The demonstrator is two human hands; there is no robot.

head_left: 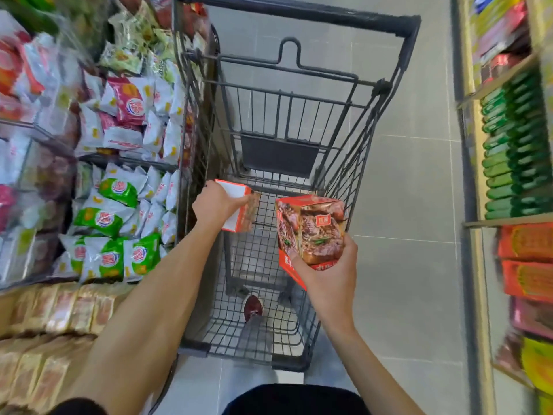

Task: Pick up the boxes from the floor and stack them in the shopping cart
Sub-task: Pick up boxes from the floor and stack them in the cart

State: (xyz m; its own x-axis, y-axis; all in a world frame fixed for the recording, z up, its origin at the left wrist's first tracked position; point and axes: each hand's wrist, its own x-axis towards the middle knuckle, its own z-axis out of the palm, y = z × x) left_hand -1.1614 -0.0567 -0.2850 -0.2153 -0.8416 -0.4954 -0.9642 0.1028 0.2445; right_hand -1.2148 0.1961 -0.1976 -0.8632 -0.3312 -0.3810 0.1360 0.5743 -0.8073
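A dark wire shopping cart (371, 139) stands in the aisle below me, its basket bare of boxes. My left hand (214, 206) grips an orange and white box (238, 205) over the cart's left side. My right hand (332, 271) holds a second orange box (311, 229) printed with a meat dish, tilted, above the basket's right half. Both boxes hang in the air above the cart's wire floor.
Wire bins of white, green and pink snack bags (113, 211) crowd the left, touching the cart's side. Shelves with green packs (511, 151) and orange packs (526, 259) line the right. Grey tiled floor (404, 190) lies between. A red cart wheel (253, 307) shows through the basket floor.
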